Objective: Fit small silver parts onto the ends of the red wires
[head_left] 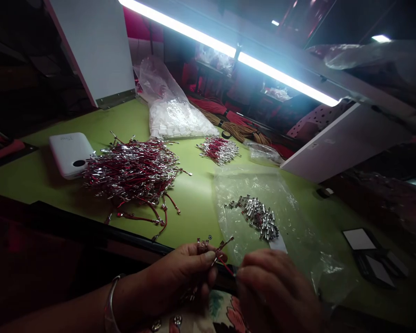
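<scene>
Near the table's front edge, my left hand (189,266) is closed around several short wires with metal crimp terminals (223,245); their ends stick out past the thumb and below the fingers. From that bunch a red wire (226,265) runs to the fingertips of my right hand (275,284), which are pinched on its end. Motion smears the right hand a little. Just beyond it, loose small metal parts (258,216) lie heaped on a clear plastic sheet (291,208). A big pile of red wires with terminals (131,171) is ahead of the left hand.
A white power bank (71,152) touches the big pile. Farther back stand a clear bag of white connectors (180,118) and a smaller bundle of red wires (219,150). Dark cases (374,259) lie at right. White panels (97,51) flank the green table (194,194).
</scene>
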Motion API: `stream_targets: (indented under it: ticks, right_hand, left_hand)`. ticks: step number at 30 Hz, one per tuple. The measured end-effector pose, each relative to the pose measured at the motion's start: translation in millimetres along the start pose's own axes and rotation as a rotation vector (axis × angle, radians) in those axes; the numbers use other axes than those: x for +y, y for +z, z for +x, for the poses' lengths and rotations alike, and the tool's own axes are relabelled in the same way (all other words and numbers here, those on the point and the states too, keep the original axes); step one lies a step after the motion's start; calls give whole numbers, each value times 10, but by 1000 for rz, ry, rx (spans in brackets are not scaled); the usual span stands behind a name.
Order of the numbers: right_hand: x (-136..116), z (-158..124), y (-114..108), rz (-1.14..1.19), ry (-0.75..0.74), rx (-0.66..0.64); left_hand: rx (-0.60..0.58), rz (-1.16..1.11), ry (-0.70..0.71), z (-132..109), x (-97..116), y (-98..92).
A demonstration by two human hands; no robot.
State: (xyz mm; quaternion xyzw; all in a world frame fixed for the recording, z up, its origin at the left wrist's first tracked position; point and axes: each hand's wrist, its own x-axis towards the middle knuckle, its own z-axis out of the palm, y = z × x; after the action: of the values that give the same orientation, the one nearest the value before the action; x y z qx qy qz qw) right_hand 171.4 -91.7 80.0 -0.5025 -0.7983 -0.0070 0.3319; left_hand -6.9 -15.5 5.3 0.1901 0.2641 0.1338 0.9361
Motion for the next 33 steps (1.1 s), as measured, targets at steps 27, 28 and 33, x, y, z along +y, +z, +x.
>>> stream_targets:
  ticks: [27, 28, 33]
  right_hand:
    - [111, 70, 282, -71, -302, 4]
    - [158, 48, 254, -39, -160, 14]
    - [290, -168, 276, 258, 365, -276]
  left_hand:
    - [-56, -117, 68, -7, -43, -34]
    - [-64, -98, 55, -21, -38, -35]
    - [-127, 4, 44, -69, -50, -48]
